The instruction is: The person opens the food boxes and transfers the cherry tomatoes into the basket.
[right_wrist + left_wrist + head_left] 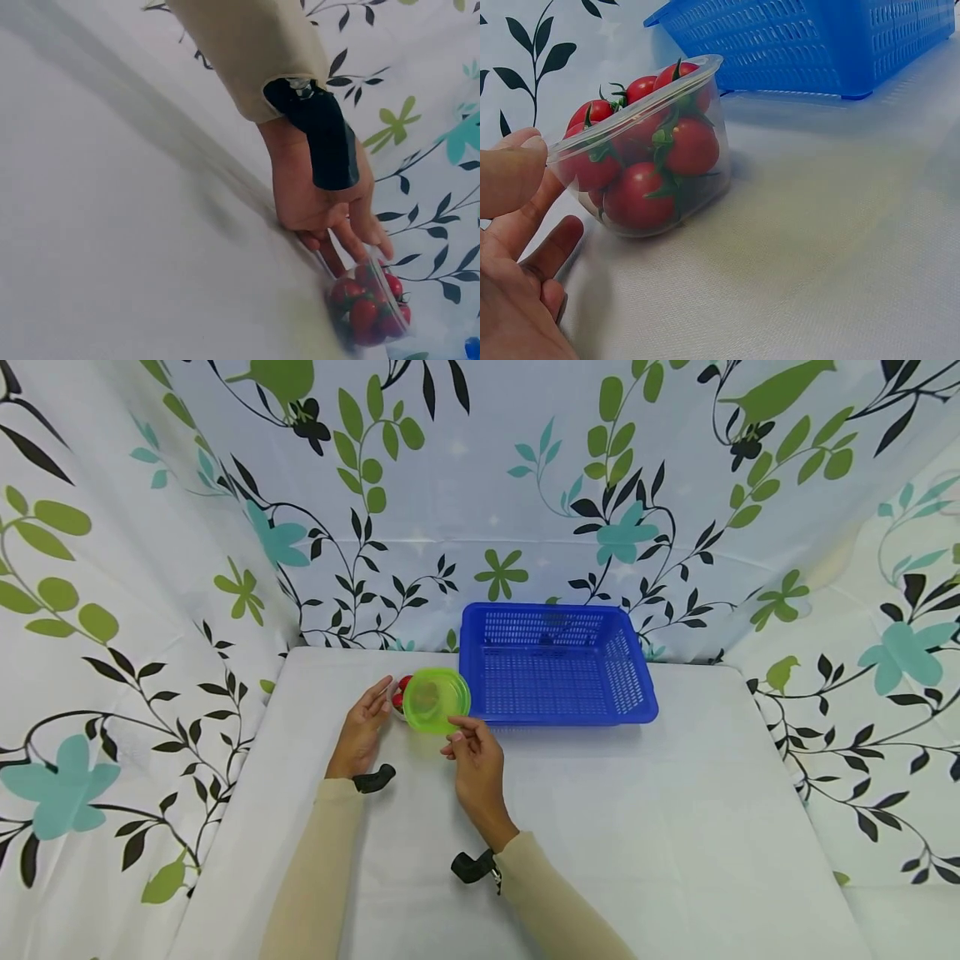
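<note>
In the head view my left hand [363, 735] is beside a small clear plastic tub of cherry tomatoes, which shows partly behind a round, see-through green dish [435, 700]. My right hand [476, 768] pinches the edge of that dish with thumb and fingertips. Up close in the left wrist view, the clear tub [705, 157] has no lid and is heaped with red cherry tomatoes [641, 195] on green stems. The left thumb [514, 176] and straight forefinger come right up to the corner of its rim. The right wrist view shows the left hand [322, 187] by the tub [371, 304].
A blue perforated plastic basket [645, 702] stands at the back of the white table [675, 827], just right of the dish. Leaf-patterned cloth [487, 460] hangs behind and at both sides. A black wrist mount [472, 866] sits on each wrist.
</note>
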### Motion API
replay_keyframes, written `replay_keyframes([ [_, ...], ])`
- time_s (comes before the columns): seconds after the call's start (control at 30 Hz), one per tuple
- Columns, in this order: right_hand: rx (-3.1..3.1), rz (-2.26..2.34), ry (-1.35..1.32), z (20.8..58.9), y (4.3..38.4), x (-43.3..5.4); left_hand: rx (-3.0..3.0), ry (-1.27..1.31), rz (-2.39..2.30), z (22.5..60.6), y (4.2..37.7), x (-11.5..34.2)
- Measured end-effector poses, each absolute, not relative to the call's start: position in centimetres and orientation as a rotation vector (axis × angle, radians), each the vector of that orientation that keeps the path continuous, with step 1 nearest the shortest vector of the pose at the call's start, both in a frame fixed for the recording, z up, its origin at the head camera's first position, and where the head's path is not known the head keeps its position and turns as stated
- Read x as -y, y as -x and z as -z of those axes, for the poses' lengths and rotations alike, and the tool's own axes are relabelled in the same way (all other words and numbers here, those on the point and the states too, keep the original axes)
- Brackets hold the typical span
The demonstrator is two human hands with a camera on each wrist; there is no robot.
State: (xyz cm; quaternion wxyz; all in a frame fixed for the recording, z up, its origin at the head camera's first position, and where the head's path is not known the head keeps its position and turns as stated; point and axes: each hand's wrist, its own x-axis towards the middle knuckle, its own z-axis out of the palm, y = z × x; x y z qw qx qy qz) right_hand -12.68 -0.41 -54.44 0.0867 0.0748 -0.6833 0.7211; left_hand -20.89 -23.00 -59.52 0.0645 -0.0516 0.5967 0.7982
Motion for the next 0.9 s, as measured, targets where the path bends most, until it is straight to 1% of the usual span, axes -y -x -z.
replay_keyframes([
  [0.27, 1.958, -2.195, -0.176, 54.3, 10.4, -2.1, -1.811, 0.151, -2.411, 59.5, 20.8, 23.1],
  [0.6, 1.955, -2.202, -0.056, 55.8, 8.0, -5.8, -1.789, 0.151, -2.393, 59.4, 20.6, 23.3],
  [0.9, 1.952, -2.211, 0.061, 56.7, 6.6, -8.4, -1.726, 0.198, -2.399, 57.8, 20.4, 22.9],
])
